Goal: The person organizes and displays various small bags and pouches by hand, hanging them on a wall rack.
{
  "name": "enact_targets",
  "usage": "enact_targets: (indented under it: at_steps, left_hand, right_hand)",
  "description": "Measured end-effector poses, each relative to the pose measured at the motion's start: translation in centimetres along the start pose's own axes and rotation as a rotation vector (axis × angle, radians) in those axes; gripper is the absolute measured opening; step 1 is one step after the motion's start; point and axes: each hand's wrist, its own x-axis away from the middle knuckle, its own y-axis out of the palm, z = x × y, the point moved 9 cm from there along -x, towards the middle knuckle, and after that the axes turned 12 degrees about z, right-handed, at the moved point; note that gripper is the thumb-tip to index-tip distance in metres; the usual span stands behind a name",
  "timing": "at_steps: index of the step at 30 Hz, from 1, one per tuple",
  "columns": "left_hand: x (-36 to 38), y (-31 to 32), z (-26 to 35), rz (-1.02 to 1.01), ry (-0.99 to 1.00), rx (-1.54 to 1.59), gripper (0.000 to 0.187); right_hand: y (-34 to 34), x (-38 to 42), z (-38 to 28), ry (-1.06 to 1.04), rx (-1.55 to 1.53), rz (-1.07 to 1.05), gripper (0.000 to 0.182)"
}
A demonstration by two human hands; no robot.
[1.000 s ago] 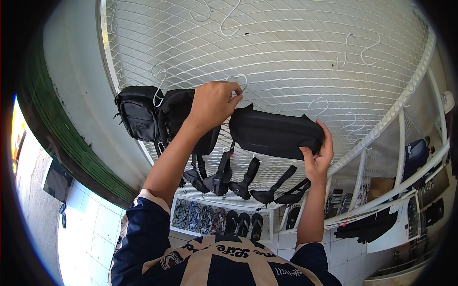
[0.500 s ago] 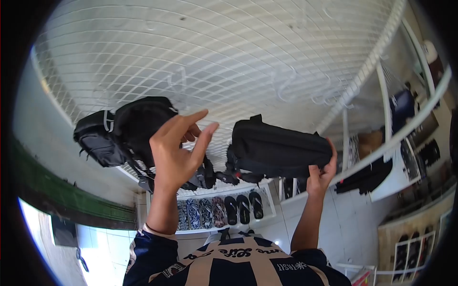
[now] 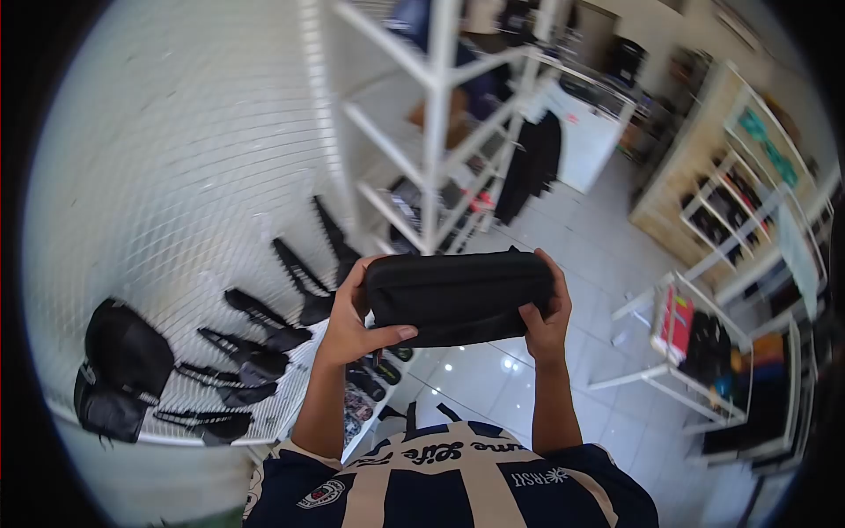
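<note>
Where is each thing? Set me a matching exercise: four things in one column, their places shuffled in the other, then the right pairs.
Things
1. Black oblong fabric bag
2. Two black rounded bags
3. Red rectangular packet
4. Black draped cloth garment

Places
A. On the white-framed low stand, at the picture's right
B. Between the left hand and the right hand
C. Hanging beside the white boxy counter, towards the top
D. At the lower left, against the white wire mesh

Pairs
1-B, 2-D, 3-A, 4-C
</note>
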Motion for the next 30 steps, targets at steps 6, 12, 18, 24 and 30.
enact_targets:
  at_steps: [6,12,18,24,30]
  left_hand:
    - [5.2,22.0,-6.9,-0.211,-0.325,0.277,0.083]
    - [12.8,42.1,-9.8,-0.511,-0.369,0.190,0.065]
    - [18.3,53.8,-14.8,-0.619,-0.616,0.199,0.055]
    - [19.7,62.9,-20.6,-0.548,-0.926,0.353,0.055]
    - [21.0,74.7,-24.4,-0.630,-1.149,0.468,0.053]
  right_hand:
    - [-21.2,7.4,-9.2,-0.049,0.194,0.348,0.067]
    - [-37.2,17.4,-17.8,-0.036,0.376,0.784,0.063]
    - [-45.9,22.7,-21.2,0.102,0.520,0.956,0.065]
    - [-53.3,25.2,-19.0,0.213,0.536,1.098,0.070]
    - [-61.3,21.8,-14.9,0.364,0.505,1.221,0.084]
